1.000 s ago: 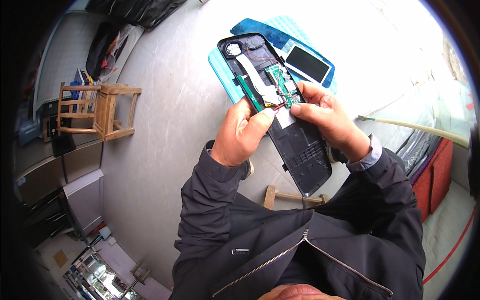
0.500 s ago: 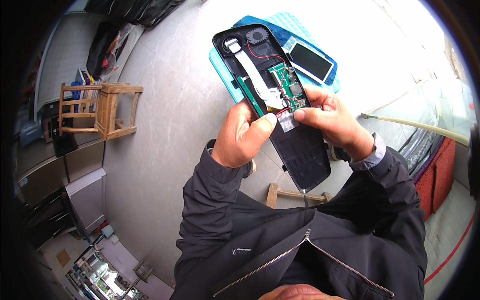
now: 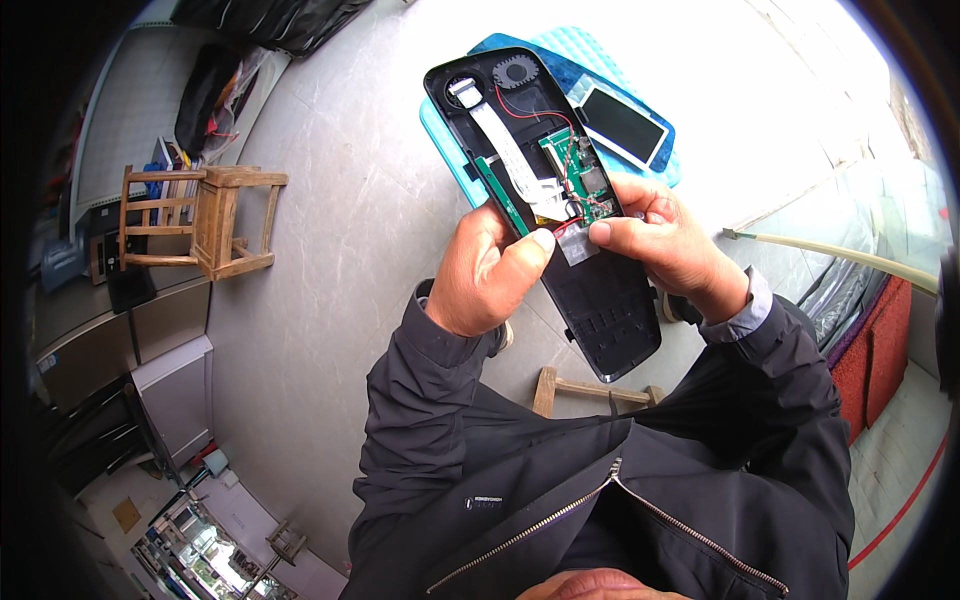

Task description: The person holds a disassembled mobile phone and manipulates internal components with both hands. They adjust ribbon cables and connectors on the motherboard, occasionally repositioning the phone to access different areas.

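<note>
Between my hands is a long black plastic housing (image 3: 606, 310), its inner side facing up. My left hand (image 3: 488, 270) grips its left edge, thumb pressing inward beside the wires. On the right edge my right hand (image 3: 672, 240) is closed, its thumb by the lower end of a green circuit board (image 3: 572, 168). A white ribbon cable (image 3: 500, 145) runs from a round camera-like part near the top down to the board. Thin red wires lead to a round black speaker (image 3: 515, 71). A silvery patch (image 3: 577, 246) sits just below both thumbs. Fingers under the housing are hidden.
Beyond the housing, a white-framed screen (image 3: 624, 124) lies on a blue stool or pad (image 3: 440, 140). A wooden chair (image 3: 215, 215) stands at left on the grey tiled floor (image 3: 330, 230). Part of a wooden stool (image 3: 600, 389) shows before me. Red rolled material (image 3: 880, 345) is at right.
Almost nothing differs. The housing's lower end has shifted up very slightly; both hands keep the same grip on it.
</note>
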`<action>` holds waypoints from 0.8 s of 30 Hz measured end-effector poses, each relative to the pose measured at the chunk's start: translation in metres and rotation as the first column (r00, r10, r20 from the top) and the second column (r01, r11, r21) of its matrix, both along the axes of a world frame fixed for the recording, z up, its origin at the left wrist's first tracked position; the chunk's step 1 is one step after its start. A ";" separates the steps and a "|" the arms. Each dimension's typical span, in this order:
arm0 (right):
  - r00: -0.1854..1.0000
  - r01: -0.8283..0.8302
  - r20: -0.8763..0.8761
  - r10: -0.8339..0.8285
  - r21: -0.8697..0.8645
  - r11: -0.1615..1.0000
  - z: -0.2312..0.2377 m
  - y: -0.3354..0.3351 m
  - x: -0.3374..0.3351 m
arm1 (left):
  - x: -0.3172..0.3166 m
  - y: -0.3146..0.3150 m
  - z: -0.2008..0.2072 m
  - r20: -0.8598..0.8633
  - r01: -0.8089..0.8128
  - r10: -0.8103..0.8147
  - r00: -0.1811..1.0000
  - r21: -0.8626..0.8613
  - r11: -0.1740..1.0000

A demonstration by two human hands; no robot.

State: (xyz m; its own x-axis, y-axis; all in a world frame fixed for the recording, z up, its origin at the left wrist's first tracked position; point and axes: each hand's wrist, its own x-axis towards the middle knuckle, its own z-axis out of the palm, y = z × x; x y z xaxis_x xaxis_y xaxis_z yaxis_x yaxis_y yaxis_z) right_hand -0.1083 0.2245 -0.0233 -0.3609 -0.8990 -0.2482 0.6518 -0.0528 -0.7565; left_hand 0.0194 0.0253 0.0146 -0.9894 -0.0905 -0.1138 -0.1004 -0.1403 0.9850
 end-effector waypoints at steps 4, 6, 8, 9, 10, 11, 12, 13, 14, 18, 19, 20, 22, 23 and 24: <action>1.000 0.009 0.000 -0.009 0.001 1.000 0.002 0.000 0.000 | 0.000 0.000 -0.001 0.004 -0.001 0.001 1.000 -0.002 1.000; 1.000 0.008 -0.014 -0.008 0.012 1.000 0.003 0.000 -0.001 | 0.000 0.000 -0.001 0.020 -0.003 0.003 1.000 0.003 1.000; 0.999 0.006 -0.040 -0.004 0.056 0.998 0.004 -0.001 -0.002 | 0.000 0.000 -0.001 0.049 -0.005 0.004 0.999 0.016 1.000; 0.999 0.006 -0.040 -0.005 0.027 1.000 0.004 -0.001 -0.002 | 0.000 0.000 -0.001 0.037 -0.008 0.007 0.999 0.019 1.000; 0.999 0.011 -0.049 -0.010 0.023 1.000 0.005 -0.001 -0.001 | -0.001 0.001 -0.001 0.025 -0.011 0.010 1.000 0.023 1.000; 0.998 0.020 -0.062 -0.020 -0.002 1.000 0.006 -0.001 -0.001 | -0.001 0.002 -0.001 0.023 -0.016 0.016 1.000 0.030 0.999; 0.999 0.016 -0.047 -0.015 0.029 0.999 0.008 -0.001 -0.001 | -0.001 0.003 -0.001 0.014 -0.029 0.029 0.999 0.034 0.999; 0.999 0.016 -0.035 -0.014 0.039 0.999 0.009 -0.001 -0.001 | -0.001 0.005 -0.002 0.015 -0.045 0.045 0.999 0.041 0.998; 0.999 0.020 -0.034 -0.018 0.053 0.998 0.010 -0.001 -0.001 | -0.001 0.006 -0.002 0.016 -0.061 0.060 0.998 0.047 0.997; 1.000 0.010 0.003 -0.010 0.046 0.999 0.012 -0.001 -0.001 | -0.002 0.001 -0.005 0.083 -0.058 0.051 0.995 0.086 0.995; 1.000 0.007 0.003 -0.007 0.044 0.999 0.012 -0.001 -0.001 | -0.003 -0.002 -0.006 0.098 -0.055 0.048 0.994 0.070 0.996; 1.000 0.006 -0.009 -0.006 0.041 0.999 0.012 -0.001 -0.002 | -0.002 -0.003 -0.006 0.108 -0.054 0.047 0.993 0.068 0.996; 1.000 -0.003 0.025 0.002 0.026 1.000 0.011 0.000 -0.002 | -0.002 -0.003 -0.006 0.123 -0.057 0.047 0.991 0.082 0.995; 0.999 -0.006 0.036 0.005 0.018 1.000 0.011 0.000 -0.002 | -0.001 -0.003 -0.006 0.127 -0.071 0.061 0.990 0.078 0.994; 0.999 -0.007 0.039 0.006 0.022 1.000 0.011 0.000 -0.002 | -0.001 -0.002 -0.005 0.132 -0.084 0.074 0.989 0.075 0.994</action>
State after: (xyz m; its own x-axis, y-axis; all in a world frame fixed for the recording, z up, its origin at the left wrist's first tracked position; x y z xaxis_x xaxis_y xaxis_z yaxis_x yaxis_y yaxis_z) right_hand -0.1107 0.2247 -0.0122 -0.3443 -0.8955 -0.2820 0.6814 -0.0317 -0.7313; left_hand 0.0183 0.0231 0.0095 -0.9561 -0.1533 -0.2497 -0.2110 -0.2309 0.9498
